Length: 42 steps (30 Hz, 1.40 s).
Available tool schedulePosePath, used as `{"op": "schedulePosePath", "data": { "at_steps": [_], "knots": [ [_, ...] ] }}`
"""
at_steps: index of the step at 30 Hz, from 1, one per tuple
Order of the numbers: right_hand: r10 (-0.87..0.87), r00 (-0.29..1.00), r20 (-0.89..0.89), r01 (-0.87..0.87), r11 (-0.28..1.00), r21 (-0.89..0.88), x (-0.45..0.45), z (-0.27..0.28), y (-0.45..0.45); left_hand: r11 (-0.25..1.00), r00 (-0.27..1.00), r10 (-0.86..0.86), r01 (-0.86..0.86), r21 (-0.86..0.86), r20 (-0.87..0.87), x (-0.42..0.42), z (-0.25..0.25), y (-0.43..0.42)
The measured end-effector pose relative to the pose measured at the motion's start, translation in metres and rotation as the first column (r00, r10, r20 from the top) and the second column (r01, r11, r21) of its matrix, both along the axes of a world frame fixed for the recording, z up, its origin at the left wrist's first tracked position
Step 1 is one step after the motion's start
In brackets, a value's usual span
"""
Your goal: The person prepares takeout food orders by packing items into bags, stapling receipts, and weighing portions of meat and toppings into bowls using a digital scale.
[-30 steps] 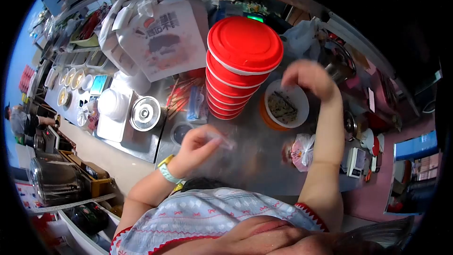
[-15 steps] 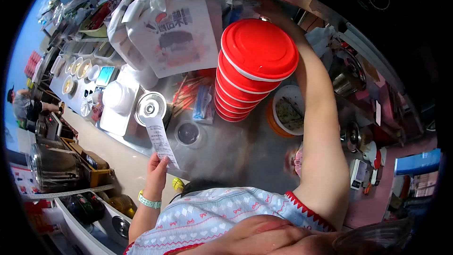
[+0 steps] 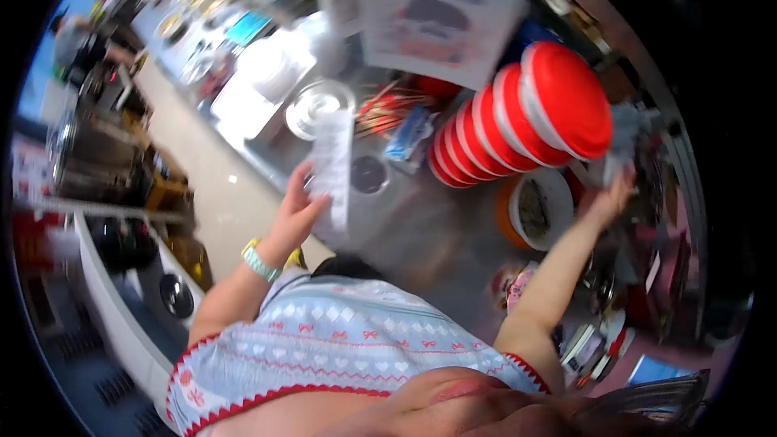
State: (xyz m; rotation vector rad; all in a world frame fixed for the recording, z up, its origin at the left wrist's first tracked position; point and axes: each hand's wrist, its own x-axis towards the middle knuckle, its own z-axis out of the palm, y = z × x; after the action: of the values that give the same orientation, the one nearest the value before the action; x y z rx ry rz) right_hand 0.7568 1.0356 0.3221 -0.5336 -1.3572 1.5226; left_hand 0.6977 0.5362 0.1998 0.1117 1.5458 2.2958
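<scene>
A long white paper slip with print (image 3: 333,162) is pinched between the thumb and fingers of my left hand (image 3: 301,209). The slip hangs over the steel counter, beside a round metal lid (image 3: 320,108) and a clear cup (image 3: 369,175). A tall leaning stack of red-lidded tubs (image 3: 518,117) stands right of centre. My right hand (image 3: 613,194) is just right of the stack's top, near whitish plastic (image 3: 635,125); motion blur hides whether its fingers hold anything. Below the stack sits an orange-and-white bucket (image 3: 557,204) with greenish contents.
White printed bags (image 3: 441,16) hang at the back. Wooden sticks (image 3: 388,109) and a blue packet (image 3: 409,139) lie near the lid. White containers (image 3: 271,69) stand at the left. A pink packet (image 3: 520,285) sits below the bucket. Another person (image 3: 77,44) is at far left.
My left hand has risen with the slip. My right hand has come back from behind the tub stack to its right side. The whole view has turned and shifted.
</scene>
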Motion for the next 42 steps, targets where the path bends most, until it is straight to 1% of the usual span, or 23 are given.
{"op": "schedulePosePath", "data": {
  "at_steps": [1,2,4,6,8,10,11,12,14,16,17,19,20,22,24,26,28,30,33,36,38,39,42],
  "knots": [
    [-0.063,0.994,-0.089,0.07,0.995,0.075,0.024,-0.02,0.001,0.995,1.0,-0.015,0.018,-0.096,0.027,-0.001,0.004,-0.009],
    [0.004,0.986,-0.167,0.021,0.989,0.145,0.049,-0.029,-0.007,0.994,0.999,-0.041,0.04,-0.105,-0.005,-0.001,0.006,-0.015],
    [0.325,0.907,-0.268,-0.312,0.946,0.092,0.085,-0.044,-0.048,0.994,0.985,-0.102,0.096,-0.046,-0.138,-0.003,0.01,-0.024],
    [0.572,0.761,-0.305,-0.597,0.802,0.014,0.107,-0.058,-0.102,0.874,0.737,-0.405,0.14,-0.465,-0.541,-0.017,0.023,-0.031],
    [0.665,0.731,-0.154,-0.675,0.738,-0.018,0.067,-0.065,-0.198,0.89,0.759,-0.382,0.149,-0.431,-0.527,-0.019,0.043,-0.031],
    [0.657,0.749,0.085,-0.662,0.748,0.045,0.014,-0.059,-0.292,0.892,0.759,-0.408,0.213,-0.399,-0.507,-0.019,0.055,-0.049],
    [0.651,0.741,0.164,-0.669,0.738,0.088,-0.012,-0.052,-0.33,0.933,0.778,-0.329,0.183,-0.309,-0.534,-0.022,0.058,-0.06],
    [0.677,0.717,0.165,-0.695,0.711,0.104,-0.035,-0.045,-0.364,0.966,0.797,-0.243,0.149,-0.211,-0.553,-0.025,0.061,-0.072],
    [0.811,0.586,0.01,-0.807,0.582,0.1,-0.072,-0.037,-0.42,0.935,0.854,-0.333,0.244,-0.259,-0.399,-0.033,0.07,-0.112],
    [0.826,0.558,-0.072,-0.819,0.563,0.109,-0.095,-0.021,-0.484,0.98,0.914,-0.2,0.185,-0.074,-0.353,-0.045,0.059,-0.155],
    [0.823,0.569,-0.004,-0.802,0.555,0.221,-0.11,-0.025,-0.503,0.977,0.909,-0.215,0.199,-0.082,-0.357,-0.051,0.058,-0.178],
    [0.814,0.58,-0.025,-0.798,0.574,0.184,-0.125,-0.018,-0.557,0.951,0.982,-0.188,0.186,0.245,-0.014,-0.059,0.068,-0.224],
    [0.812,0.581,-0.044,-0.8,0.581,0.153,-0.134,-0.016,-0.577,0.951,0.982,-0.19,0.187,0.245,-0.01,-0.066,0.069,-0.241],
    [0.834,0.552,-0.009,-0.823,0.547,0.153,-0.15,-0.019,-0.614,0.995,0.985,-0.103,0.1,-0.025,-0.139,-0.076,0.071,-0.278],
    [0.835,0.55,-0.026,-0.829,0.55,0.105,-0.17,-0.018,-0.645,0.997,0.997,-0.046,0.05,0.064,-0.058,-0.09,0.074,-0.308],
    [0.828,0.56,0.003,-0.825,0.558,0.086,-0.187,-0.01,-0.666,0.987,0.988,-0.145,0.149,0.057,-0.055,-0.105,0.063,-0.338],
    [0.86,0.482,-0.166,-0.876,0.467,-0.122,-0.213,-0.008,-0.686,0.984,0.983,-0.176,0.177,0.026,-0.055,-0.127,0.062,-0.361],
    [0.851,0.515,-0.102,-0.857,0.507,-0.093,-0.227,-0.009,-0.693,0.979,0.982,-0.189,0.19,0.079,-0.016,-0.141,0.064,-0.367],
    [0.855,0.495,-0.155,-0.868,0.479,-0.132,-0.257,-0.015,-0.699,0.98,0.985,-0.167,0.17,0.108,-0.036,-0.172,0.06,-0.37],
    [0.825,0.547,-0.144,-0.836,0.549,-0.03,-0.29,-0.023,-0.703,0.975,0.976,-0.212,0.214,0.058,-0.049,-0.209,0.051,-0.371],
    [0.769,0.632,-0.096,-0.774,0.632,-0.036,-0.314,-0.028,-0.706,0.962,0.958,-0.219,0.18,-0.204,-0.186,-0.239,0.043,-0.377],
    [0.744,0.644,-0.179,-0.761,0.646,-0.052,-0.331,-0.034,-0.707,0.978,0.951,-0.189,0.16,-0.135,-0.246,-0.256,0.028,-0.375],
    [0.69,0.634,-0.349,-0.765,0.623,-0.16,-0.385,-0.043,-0.698,0.943,0.904,-0.18,0.047,-0.328,-0.389,-0.295,0.034,-0.388]
  ]
}}
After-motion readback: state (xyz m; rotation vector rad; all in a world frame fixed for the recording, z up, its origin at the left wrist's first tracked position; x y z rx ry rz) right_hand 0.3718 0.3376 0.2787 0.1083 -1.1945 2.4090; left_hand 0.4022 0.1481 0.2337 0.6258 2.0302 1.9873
